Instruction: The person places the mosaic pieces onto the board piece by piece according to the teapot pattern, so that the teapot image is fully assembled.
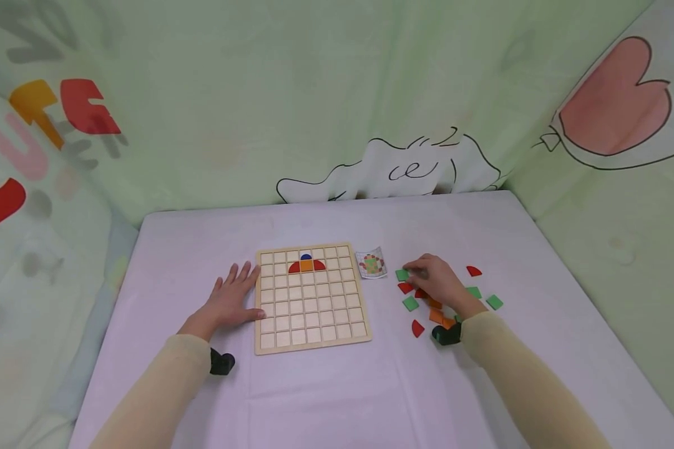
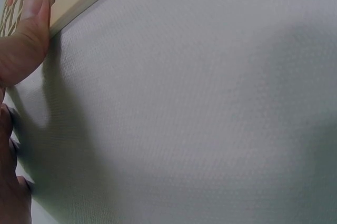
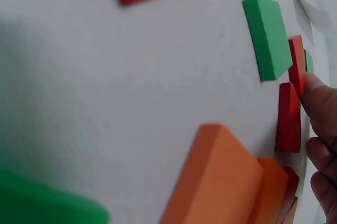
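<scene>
A light wooden grid board (image 1: 313, 342) lies on the table. Near its top sit a blue rounded piece (image 1: 306, 256), an orange square (image 1: 306, 265) and red quarter-round pieces (image 1: 294, 267) on either side. My left hand (image 1: 233, 297) is spread flat at the board's left edge, its thumb (image 2: 32, 16) resting over the frame. To the right of the board, my right hand (image 1: 439, 280) pinches at a green square block (image 1: 401, 275) with thumb and fingertips. A red quarter-round block (image 3: 297, 61) lies right by that thumb in the right wrist view.
A small printed pattern card (image 1: 371, 263) lies between the board and the loose blocks. Orange blocks (image 1: 436, 315) cluster under the right wrist. Scattered around are green squares (image 1: 495, 302) and red quarter-rounds (image 1: 417, 328). Fabric walls (image 1: 230, 125) rise behind and beside the table.
</scene>
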### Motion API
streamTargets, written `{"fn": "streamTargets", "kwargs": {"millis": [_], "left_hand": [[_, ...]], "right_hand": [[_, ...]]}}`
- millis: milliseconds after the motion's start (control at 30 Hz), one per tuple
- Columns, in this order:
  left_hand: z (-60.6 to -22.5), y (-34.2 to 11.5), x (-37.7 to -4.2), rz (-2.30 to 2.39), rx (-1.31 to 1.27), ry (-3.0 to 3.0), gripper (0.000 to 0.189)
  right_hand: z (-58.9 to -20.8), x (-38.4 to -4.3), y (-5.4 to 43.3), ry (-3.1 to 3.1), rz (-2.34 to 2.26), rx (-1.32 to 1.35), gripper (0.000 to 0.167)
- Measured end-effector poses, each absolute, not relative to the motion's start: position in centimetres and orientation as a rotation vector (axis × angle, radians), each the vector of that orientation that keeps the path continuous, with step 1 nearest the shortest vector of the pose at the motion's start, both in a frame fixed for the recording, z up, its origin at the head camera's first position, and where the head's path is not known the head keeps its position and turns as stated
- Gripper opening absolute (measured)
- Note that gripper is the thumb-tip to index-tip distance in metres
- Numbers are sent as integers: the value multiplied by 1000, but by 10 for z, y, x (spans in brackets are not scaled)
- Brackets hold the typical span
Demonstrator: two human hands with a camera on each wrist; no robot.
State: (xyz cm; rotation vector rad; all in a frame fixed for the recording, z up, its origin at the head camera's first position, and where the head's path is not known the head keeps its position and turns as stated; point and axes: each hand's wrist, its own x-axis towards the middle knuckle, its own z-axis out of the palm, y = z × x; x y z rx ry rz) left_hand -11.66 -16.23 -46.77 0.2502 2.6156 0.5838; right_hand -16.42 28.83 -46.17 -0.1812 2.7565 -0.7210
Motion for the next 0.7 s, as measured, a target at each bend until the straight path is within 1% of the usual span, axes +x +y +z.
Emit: {"fn": "streamTargets", "kwargs": {"millis": [300, 500, 700], "left_hand": [[-467, -162, -116, 570, 247, 2626, 105], [-467, -163, -117, 570, 241, 2625, 106], [-469, -163, -117, 569, 238, 2618, 106]], "right_hand": [[-462, -162, 289, 2754, -766, -142, 36], [-450, -157, 288, 2726, -863, -74, 40], [-438, -155, 271, 2756, -901, -118, 41]]}}
